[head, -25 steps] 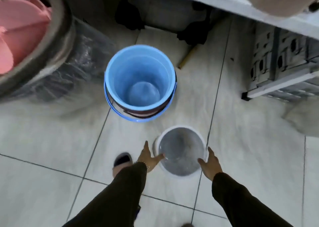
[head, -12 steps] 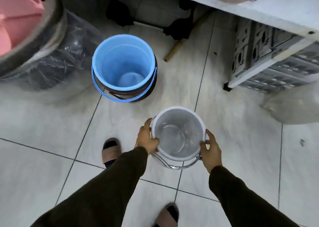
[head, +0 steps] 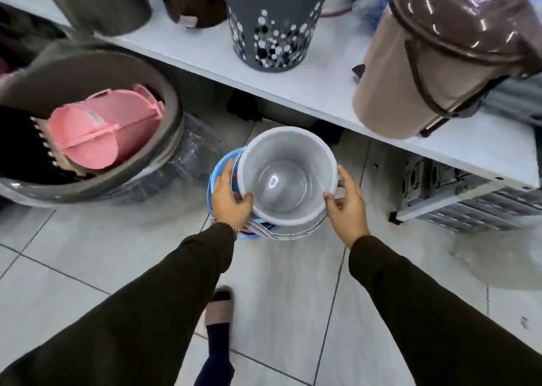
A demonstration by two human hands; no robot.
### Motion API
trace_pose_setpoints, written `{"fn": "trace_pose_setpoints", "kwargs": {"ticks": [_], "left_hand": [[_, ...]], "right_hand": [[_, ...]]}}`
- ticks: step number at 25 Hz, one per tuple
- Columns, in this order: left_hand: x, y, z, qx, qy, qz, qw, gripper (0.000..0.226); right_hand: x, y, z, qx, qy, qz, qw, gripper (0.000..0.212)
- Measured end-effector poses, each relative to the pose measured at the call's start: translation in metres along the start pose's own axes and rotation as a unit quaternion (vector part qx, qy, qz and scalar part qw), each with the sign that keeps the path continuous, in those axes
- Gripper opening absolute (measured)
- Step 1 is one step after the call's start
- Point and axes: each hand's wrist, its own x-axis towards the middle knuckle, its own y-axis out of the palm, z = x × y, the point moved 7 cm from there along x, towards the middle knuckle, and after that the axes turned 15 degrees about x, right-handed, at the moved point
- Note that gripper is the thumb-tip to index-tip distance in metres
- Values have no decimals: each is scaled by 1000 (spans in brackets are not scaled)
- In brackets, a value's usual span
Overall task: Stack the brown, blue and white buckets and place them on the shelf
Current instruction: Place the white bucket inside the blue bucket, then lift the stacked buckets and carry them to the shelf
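The white bucket [head: 286, 177] is held by both hands at opposite sides of its rim, the left hand [head: 230, 199] with its thumb hooked over the near edge, the right hand [head: 347, 201] clasped against the other side; a two-sided grip like this probably keeps it level and centred. It sits over the blue bucket [head: 218, 171], whose rim shows only as a crescent on the left, so it seems to be going in or nearly seated. The brown bucket is hidden below, if there at all. The shelf [head: 322, 92], just ahead, has a bare stretch between a spotted bin [head: 272, 25] and a lidded tan bin [head: 434, 63], a likely spot for the stack.
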Motion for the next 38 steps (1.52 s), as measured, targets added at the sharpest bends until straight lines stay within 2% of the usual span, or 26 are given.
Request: {"fn": "trace_pose_setpoints", "kwargs": {"ticks": [2, 5, 8, 10, 12, 15, 16, 18, 19, 21, 25, 26, 28, 29, 30, 32, 35, 38], "left_hand": [[31, -11, 30, 47, -30, -12, 998, 84], [79, 1, 96, 90, -92, 20, 991, 90], [110, 23, 149, 154, -132, 86, 976, 83], [117, 33, 161, 145, -143, 105, 973, 81], [125, 41, 175, 141, -175, 101, 969, 89], [130, 55, 205, 129, -306, 115, 936, 111], [126, 63, 214, 90, -360, 143, 918, 110], [116, 85, 224, -36, -443, 208, 871, 87], [110, 90, 226, -72, -461, 221, 856, 73], [110, 94, 230, -90, -446, 217, 864, 53], [116, 89, 237, -122, -428, 188, 875, 44], [115, 84, 236, -137, -432, 183, 872, 40], [105, 77, 235, -153, -442, 192, 863, 36], [97, 71, 234, -152, -444, 198, 861, 37], [87, 62, 235, -153, -444, 193, 862, 37], [65, 41, 227, -152, -434, 188, 868, 35], [39, 5, 204, -151, -412, 179, 881, 38], [12, -46, 157, -146, -376, 173, 899, 53]], "right_hand": [[27, 42, -6, -3, 22, 39, 999, 71], [62, 99, -47, -14, 67, 52, 996, 73], [77, 134, -85, -17, 127, 40, 991, 59], [83, 143, -102, -33, 153, 30, 987, 50], [92, 147, -122, -84, 161, 17, 983, 49], [100, 142, -142, -164, 178, -30, 970, 72], [101, 138, -147, -159, 194, -60, 966, 82], [102, 133, -159, -121, 238, -105, 958, 97], [101, 131, -166, -101, 266, -116, 952, 103], [97, 129, -184, -77, 321, -119, 936, 118], [66, 131, -213, 52, 443, -127, 886, 144], [55, 138, -220, 103, 480, -115, 863, 140], [33, 158, -220, 235, 524, -63, 817, 100], [24, 164, -219, 283, 521, -50, 804, 87], [11, 166, -217, 296, 521, -42, 800, 86], [-15, 161, -204, 285, 511, -47, 809, 91], [-39, 145, -163, 310, 429, -104, 842, 77], [-69, 122, -95, 326, 347, -134, 869, 64]]}}
